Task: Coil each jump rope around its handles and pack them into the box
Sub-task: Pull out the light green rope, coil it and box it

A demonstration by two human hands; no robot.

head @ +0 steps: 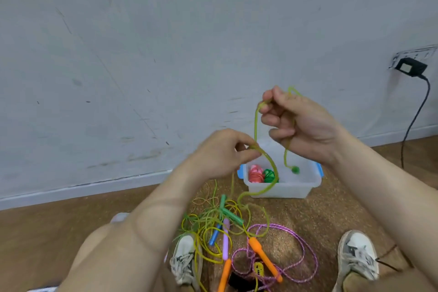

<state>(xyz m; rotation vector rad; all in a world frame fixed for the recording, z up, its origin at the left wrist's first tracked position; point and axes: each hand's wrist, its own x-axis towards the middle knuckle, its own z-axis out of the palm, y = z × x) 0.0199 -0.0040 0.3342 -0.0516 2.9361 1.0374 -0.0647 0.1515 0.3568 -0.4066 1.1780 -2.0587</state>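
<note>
My right hand (298,123) is raised above the box and grips a yellow-green rope (257,125); a loop sticks out over its knuckles and an end with a small green ball (295,169) dangles below it. My left hand (225,152) pinches the same rope lower down, and from there the rope curves down to the pile. The clear plastic box (284,188) with blue clips stands on the floor by the wall and holds a pink coiled rope (256,175) and a green coiled rope (269,175).
A tangle of ropes (213,223) lies on the brown floor between my shoes: green handles (231,212), blue and lilac handles, orange handles (263,256) and a pink braided rope (305,251). A black adapter (410,67) with its cable hangs on the wall at right.
</note>
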